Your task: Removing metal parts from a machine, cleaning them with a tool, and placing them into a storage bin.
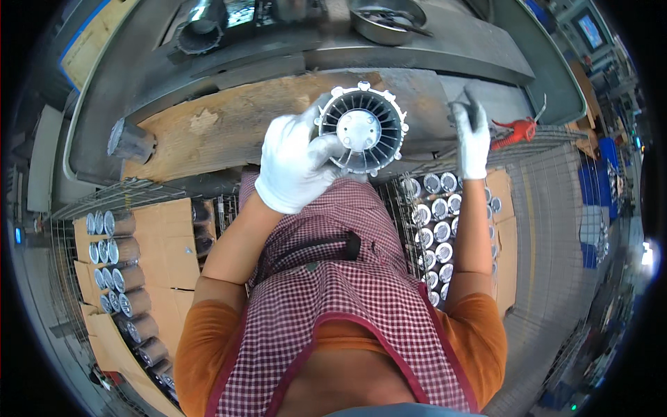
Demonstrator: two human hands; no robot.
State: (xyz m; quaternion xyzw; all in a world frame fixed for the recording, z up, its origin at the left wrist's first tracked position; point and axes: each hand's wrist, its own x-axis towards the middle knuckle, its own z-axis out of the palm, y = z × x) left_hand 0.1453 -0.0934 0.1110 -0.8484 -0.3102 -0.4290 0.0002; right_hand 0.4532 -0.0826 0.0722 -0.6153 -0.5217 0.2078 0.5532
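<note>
In a white glove, my left hand [295, 163] is closed around a round metal housing [359, 131], with its thumb over the near rim. The housing's open end faces up, showing radial fins around a flat hub with small holes. To the right, my right hand [474, 139], also gloved and dark at the fingertips, is raised above the bench with its fingers stretched out and nothing visible in them. The fingertips are slightly blurred. Beside it lies a red air gun [514, 132] with a coiled hose. A similar metal cylinder [130, 141] stands at the left end of the wooden board [201, 135].
A metal bowl [389, 21] with tools sits at the back, near another cylinder [200, 35]. Wire baskets flank me: cylinders [111, 250] lie on cardboard at left, and many round-ended parts [441, 229] fill the right one. A grey machine ledge [431, 55] borders the board.
</note>
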